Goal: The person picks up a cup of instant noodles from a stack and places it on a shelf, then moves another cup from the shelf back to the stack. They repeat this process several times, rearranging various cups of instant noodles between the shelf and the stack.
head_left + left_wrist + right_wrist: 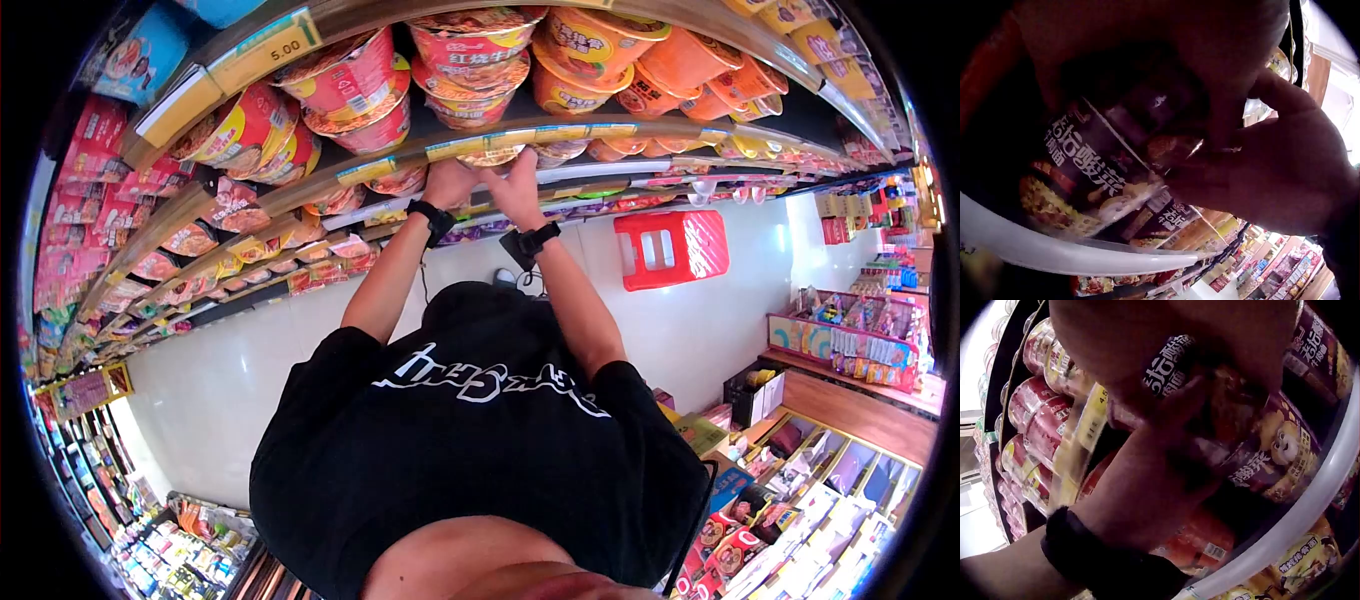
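Both hands reach in under a shelf edge, close together. In the head view a noodle cup's lid (492, 157) shows between my left hand (452, 184) and my right hand (515, 190). The wrist views show this as a purple instant noodle cup (1169, 370) with white lettering, gripped from both sides and partly hidden by fingers. Just below it stands another purple noodle cup (1085, 159) with a food picture, behind the pale shelf lip (1072, 253). The left hand's fingers lie in shadow in the right wrist view.
Red and orange noodle bowls (470, 50) fill the shelf above, stacked in twos. A price strip (500, 140) runs along the shelf edge right over the hands. A red plastic stool (672, 250) stands on the pale floor to the right. Merchandise racks (850, 340) stand farther right.
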`<state>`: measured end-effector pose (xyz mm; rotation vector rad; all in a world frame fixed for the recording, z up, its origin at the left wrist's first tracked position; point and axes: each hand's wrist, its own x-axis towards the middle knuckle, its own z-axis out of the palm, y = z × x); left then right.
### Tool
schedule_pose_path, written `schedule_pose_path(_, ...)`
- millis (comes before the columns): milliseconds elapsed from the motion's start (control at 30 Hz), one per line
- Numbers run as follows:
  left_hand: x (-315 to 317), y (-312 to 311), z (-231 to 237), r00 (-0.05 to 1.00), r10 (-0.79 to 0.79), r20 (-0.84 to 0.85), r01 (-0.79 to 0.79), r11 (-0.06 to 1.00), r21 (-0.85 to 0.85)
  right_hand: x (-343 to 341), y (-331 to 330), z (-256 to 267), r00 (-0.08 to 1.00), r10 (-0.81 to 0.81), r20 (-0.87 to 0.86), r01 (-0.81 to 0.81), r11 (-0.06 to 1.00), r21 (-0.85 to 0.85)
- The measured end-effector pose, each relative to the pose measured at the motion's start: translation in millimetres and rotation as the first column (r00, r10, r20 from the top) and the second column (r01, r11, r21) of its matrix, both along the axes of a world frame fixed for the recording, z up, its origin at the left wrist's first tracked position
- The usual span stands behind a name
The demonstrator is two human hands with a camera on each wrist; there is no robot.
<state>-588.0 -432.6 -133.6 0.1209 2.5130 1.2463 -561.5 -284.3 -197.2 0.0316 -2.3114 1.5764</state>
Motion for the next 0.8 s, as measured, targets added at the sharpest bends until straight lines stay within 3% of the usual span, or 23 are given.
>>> schedule_pose_path(33,-3.5,2.2,-10.0,1.0,-0.003,-0.005,0.003,1.0,-0.002,-2.4,0.8,-1.3,1.0,-0.003,-0.005,0.003,1.0,-0.002)
schedule_pose_path(100,-18.0,-1.6,-61.9,0.948,-0.007,-0.318,0.052,0.99,0.134,-7.3,1.8,-3.8,0.999,0.033,-0.007,-0.034,0.998,-0.053)
schedule_pose_path(133,-34.5,-5.8,-104.2,0.937,-0.005,-0.348,0.032,0.997,0.072,-2.7,4.4,8.7,0.999,0.012,0.03,-0.015,0.993,0.118)
schedule_pose_path(267,-31.4,-8.2,-83.7,0.983,-0.045,-0.179,0.029,0.995,-0.092,-7.8,11.4,15.3,0.996,0.062,-0.068,-0.053,0.991,0.124)
schedule_pose_path(333,-35.5,-10.5,-82.1,0.994,-0.097,-0.042,0.082,0.958,-0.275,-14.0,13.9,18.7,0.988,0.113,-0.103,-0.111,0.994,0.022)
schedule_pose_path(467,-30.9,-14.6,-75.7,0.988,-0.113,-0.102,0.072,0.936,-0.345,-17.6,25.7,40.1,0.963,0.267,0.03,-0.267,0.964,-0.003)
schedule_pose_path(533,-17.7,-12.5,-48.7,0.989,-0.079,-0.124,0.079,0.997,-0.005,-18.6,30.3,41.2,0.952,0.303,0.055,-0.3,0.953,-0.051)
schedule_pose_path(567,-16.8,-12.2,-49.8,0.99,-0.073,-0.124,0.072,0.997,-0.009,-18.2,31.8,42.1,0.949,0.309,0.053,-0.307,0.95,-0.055)
schedule_pose_path(633,-21.2,-15.8,-66.6,0.983,-0.038,-0.18,0.085,0.961,0.265,-17.3,33.8,49.3,0.932,0.36,0.042,-0.355,0.93,-0.098)
schedule_pose_path(700,-34.4,-22.6,-103.5,0.982,-0.026,-0.185,0.083,0.949,0.305,-17.7,36.5,52.1,0.918,0.394,0.031,-0.39,0.916,-0.095)
schedule_pose_path(767,-35.8,-22.9,-106.4,0.982,-0.029,-0.187,0.092,0.936,0.339,-20.6,38.5,49.2,0.909,0.417,0.018,-0.413,0.905,-0.098)
schedule_pose_path(800,-27.0,-13.4,-94.4,0.955,0.017,-0.297,0.089,0.936,0.339,-24.1,39.6,43.5,0.904,0.425,0.042,-0.424,0.905,-0.042)
